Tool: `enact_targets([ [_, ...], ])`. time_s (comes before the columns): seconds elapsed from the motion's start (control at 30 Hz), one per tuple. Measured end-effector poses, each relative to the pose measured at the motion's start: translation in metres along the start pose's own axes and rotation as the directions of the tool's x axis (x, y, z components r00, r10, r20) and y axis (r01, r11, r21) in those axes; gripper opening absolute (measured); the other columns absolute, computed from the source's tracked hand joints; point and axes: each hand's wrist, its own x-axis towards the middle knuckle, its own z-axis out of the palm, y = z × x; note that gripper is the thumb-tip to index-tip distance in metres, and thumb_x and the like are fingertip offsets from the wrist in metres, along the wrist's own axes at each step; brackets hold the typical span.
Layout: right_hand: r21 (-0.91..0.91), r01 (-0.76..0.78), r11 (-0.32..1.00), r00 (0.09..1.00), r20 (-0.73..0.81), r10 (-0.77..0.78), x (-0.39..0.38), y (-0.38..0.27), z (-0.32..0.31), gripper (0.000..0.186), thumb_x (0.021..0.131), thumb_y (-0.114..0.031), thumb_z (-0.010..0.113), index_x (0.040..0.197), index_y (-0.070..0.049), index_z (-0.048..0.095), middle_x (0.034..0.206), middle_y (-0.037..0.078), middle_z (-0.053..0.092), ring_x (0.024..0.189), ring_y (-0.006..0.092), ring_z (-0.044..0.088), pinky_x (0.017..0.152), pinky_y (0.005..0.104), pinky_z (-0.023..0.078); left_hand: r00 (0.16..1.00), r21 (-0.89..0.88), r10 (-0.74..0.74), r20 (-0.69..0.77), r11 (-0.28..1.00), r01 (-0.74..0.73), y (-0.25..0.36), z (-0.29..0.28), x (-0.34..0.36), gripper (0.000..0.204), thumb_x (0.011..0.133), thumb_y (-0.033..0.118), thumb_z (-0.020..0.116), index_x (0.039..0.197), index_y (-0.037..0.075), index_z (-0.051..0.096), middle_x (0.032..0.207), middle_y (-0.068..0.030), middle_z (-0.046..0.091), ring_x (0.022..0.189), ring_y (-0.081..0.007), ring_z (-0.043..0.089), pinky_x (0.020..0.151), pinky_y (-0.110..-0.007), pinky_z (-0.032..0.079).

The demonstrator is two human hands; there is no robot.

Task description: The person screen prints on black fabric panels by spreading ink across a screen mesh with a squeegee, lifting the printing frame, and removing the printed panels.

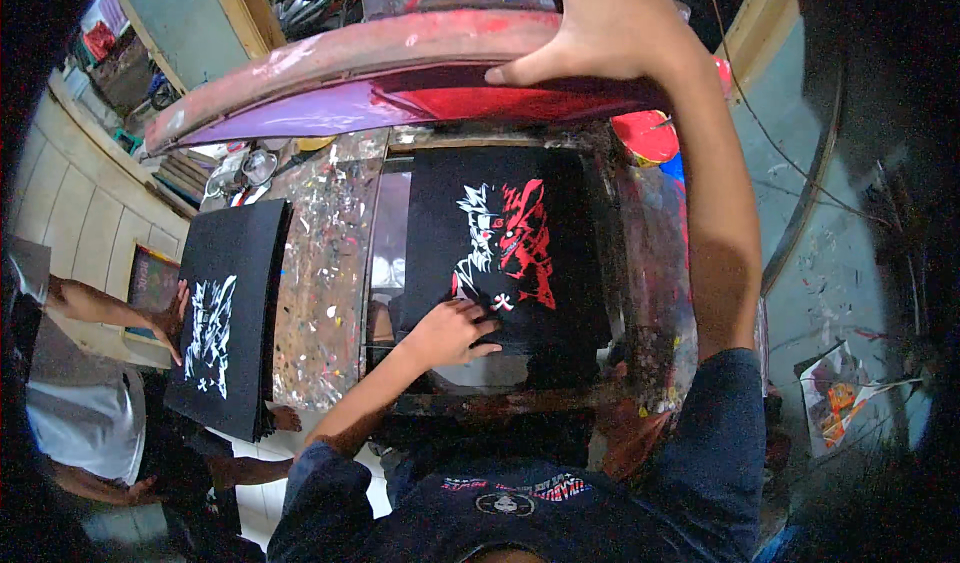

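My right hand (pixel 615 28) grips the raised screen-printing frame (pixel 330 55), its thumb at the frame's lower edge and its fingertips cut off by the top of the picture. Purple and red ink colour the mesh. Below it, a black fabric piece (pixel 440 203) with a white and red figure print lies on the printing board (pixel 475 373). My left hand (pixel 452 333) rests on the fabric's near left part, fingers bent and thumb apart, touching the cloth beside a small white and red mark.
On the left, another person's hand (pixel 172 325) touches a black fabric piece (pixel 225 303) with a white print. A red ink tub (pixel 645 135) stands at the table's far right. The wooden table (pixel 320 293) is paint-spattered. A cable (pixel 790 158) hangs along the right wall.
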Motion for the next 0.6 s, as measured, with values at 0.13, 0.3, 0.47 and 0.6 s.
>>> enact_targets([
  [0.13, -0.048, 0.013, 0.999, 1.0, -0.017, -0.014, 0.011, 0.006, 0.0, 0.103, 0.054, -0.072, 0.08, 0.116, 0.009, 0.066, 0.103, 0.031, 0.071, 0.097, 0.045, 0.07, 0.087, 0.0476, 0.056, 0.974, -0.02, 0.029, 0.224, 0.999, -0.025, -0.009, -0.017, 0.009, 0.032, 0.092, 0.039, 0.069, 0.096, 0.008, 0.076, 0.094, -0.0136, 0.072, 0.093, -0.0318, 0.071, 0.08, -0.043, 0.059],
  [0.3, -0.063, -0.073, 0.995, 0.995, 0.067, 0.077, 0.023, -0.005, -0.011, 0.113, 0.055, -0.073, 0.081, 0.13, 0.009, 0.062, 0.121, 0.032, 0.068, 0.112, 0.0423, 0.068, 0.097, 0.0454, 0.052, 0.952, 0.162, 0.205, 0.227, 0.956, -0.245, -0.003, -0.026, 0.002, 0.02, 0.079, 0.02, 0.067, 0.092, 0.005, 0.07, 0.083, -0.0106, 0.071, 0.083, -0.0326, 0.072, 0.075, -0.045, 0.059],
  [0.47, -0.059, 0.012, 0.998, 1.0, -0.004, -0.012, 0.027, 0.028, 0.006, 0.106, 0.063, -0.055, 0.09, 0.146, -0.001, 0.053, 0.137, 0.025, 0.064, 0.129, 0.0353, 0.061, 0.112, 0.0429, 0.044, 0.985, 0.576, -0.127, 0.115, 0.817, 0.038, -0.035, -0.19, -0.068, 0.019, 0.084, 0.016, 0.061, 0.101, 0.008, 0.066, 0.084, -0.0042, 0.07, 0.087, -0.0227, 0.072, 0.076, -0.037, 0.056],
  [0.6, -0.088, 0.058, 0.994, 0.997, -0.046, -0.062, 0.045, 0.115, 0.036, 0.103, 0.064, -0.04, 0.091, 0.149, -0.001, 0.049, 0.145, 0.022, 0.058, 0.136, 0.0323, 0.053, 0.117, 0.0435, 0.039, 0.961, 0.697, -0.275, 0.031, 0.696, 0.176, -0.099, -0.287, -0.223, 0.026, 0.086, 0.018, 0.062, 0.111, 0.011, 0.067, 0.107, -0.0064, 0.072, 0.106, -0.0244, 0.069, 0.092, -0.041, 0.054],
])
